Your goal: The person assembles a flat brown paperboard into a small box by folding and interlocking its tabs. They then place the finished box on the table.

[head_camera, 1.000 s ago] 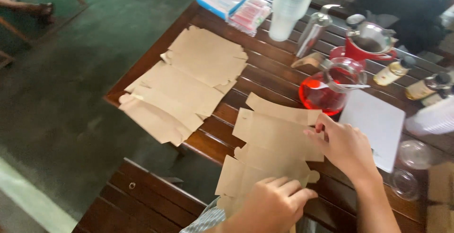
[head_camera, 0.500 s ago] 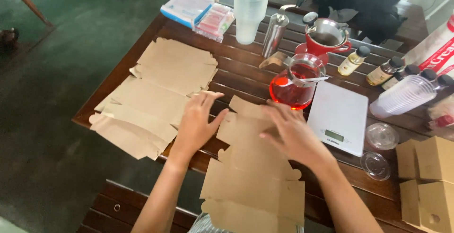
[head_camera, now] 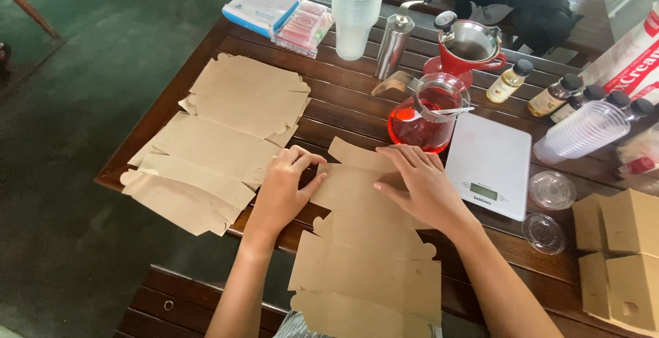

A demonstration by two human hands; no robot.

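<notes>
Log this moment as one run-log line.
left hand: flat on brown cardboard blank | right hand: pressing same blank's upper panel | stack of flat blanks: left of it | white scale: right

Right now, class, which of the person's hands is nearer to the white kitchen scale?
Right. The right hand lies on the flat cardboard blank, just beside the white kitchen scale's left edge. The left hand sits farther away, across the blank.

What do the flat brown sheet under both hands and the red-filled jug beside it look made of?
The flat box blank looks like matte brown kraft cardboard: dull, with die-cut tabs and crease lines. The jug seems to be clear glass, glossy, with red liquid showing through, though clear plastic is possible.
</notes>
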